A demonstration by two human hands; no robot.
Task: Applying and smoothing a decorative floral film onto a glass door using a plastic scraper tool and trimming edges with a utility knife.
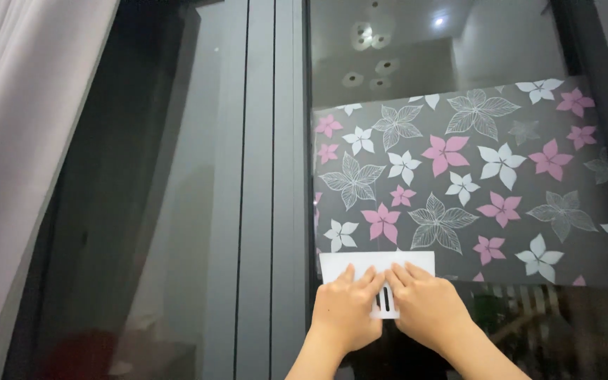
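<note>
Pressing a flowered film flat against the window pane (388, 63) is the work under my hands. The pane is the right-hand one, dark and reflecting ceiling lights, set beside a grey frame (262, 176); a pale curtain (15, 141) hangs at the far left.

The window film (459, 183), grey with pink, white and outlined flowers, already sits across the middle band of the pane, from the frame side to nearly the right edge. Its top edge runs slightly tilted, higher on the right. Most of it looks flat, so I judge the sticking largely done. What I take to be left is the bottom-left corner, where I am working, and perhaps the rest of the lower edge; I cannot tell from here whether bubbles remain.

The white squeegee (378, 271), a flat plastic card with two slots, lies against the film's bottom-left corner. My left hand (346, 309) and right hand (427, 306) sit side by side on it, fingers laid flat and pressing rather than curled around it.
</note>
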